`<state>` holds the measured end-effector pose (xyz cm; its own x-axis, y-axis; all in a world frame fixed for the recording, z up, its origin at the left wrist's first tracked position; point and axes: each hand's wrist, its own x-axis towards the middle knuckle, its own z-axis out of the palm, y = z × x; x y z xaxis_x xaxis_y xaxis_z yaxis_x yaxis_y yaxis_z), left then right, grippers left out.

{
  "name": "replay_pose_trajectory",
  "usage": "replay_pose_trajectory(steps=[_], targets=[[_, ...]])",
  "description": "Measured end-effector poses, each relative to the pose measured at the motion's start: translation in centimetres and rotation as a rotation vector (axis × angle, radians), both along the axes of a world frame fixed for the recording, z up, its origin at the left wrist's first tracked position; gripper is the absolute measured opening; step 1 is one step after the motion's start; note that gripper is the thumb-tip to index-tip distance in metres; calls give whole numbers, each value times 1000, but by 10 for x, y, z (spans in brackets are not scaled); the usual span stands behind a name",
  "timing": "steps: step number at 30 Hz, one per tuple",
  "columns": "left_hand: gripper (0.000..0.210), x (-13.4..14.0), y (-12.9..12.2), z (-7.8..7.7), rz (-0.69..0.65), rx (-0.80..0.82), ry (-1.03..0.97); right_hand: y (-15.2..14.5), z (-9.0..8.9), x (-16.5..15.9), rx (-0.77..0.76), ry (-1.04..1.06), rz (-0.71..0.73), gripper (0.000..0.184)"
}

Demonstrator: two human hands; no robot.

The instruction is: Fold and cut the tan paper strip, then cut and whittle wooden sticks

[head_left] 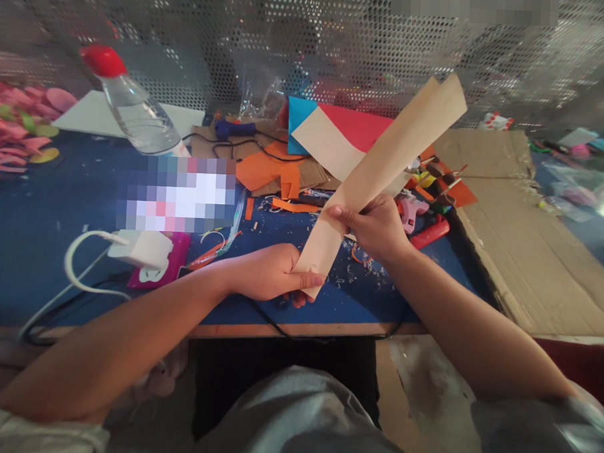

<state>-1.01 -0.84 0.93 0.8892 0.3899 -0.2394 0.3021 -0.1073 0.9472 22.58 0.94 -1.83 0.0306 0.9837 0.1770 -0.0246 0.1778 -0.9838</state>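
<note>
A long strip of cream-coloured paper [395, 150], bent lengthwise, slants up to the right above the blue table. Its lower end is pinched by my left hand [274, 272], thumb on top and fingertips beneath. Further up, my right hand [374, 230] grips the strip's right edge, with the thumb pressed on its face and the other fingers hidden behind. Behind the strip lie a cream sheet [330, 144], a red sheet [356, 125] and a blue sheet [297, 116]. Orange paper pieces [264, 168] are left of it.
A clear bottle with a red cap [104, 61] stands at the back left. A white charger [141, 249] is plugged into a magenta power strip [165, 264]. Pink paper pieces [21, 121] lie far left. Cardboard [540, 263] covers the right side, near a pink glue gun [410, 211].
</note>
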Motion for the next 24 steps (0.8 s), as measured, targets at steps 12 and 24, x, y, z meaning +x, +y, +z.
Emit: replay_pose_trajectory(steps=[12,24], targets=[[51,-1,0,0,-35,-84,27,4,-3,4,-22,59,10,42],[43,2,1,-3,194,-37,-48,-7,-1,-6,-22,-30,84,47]])
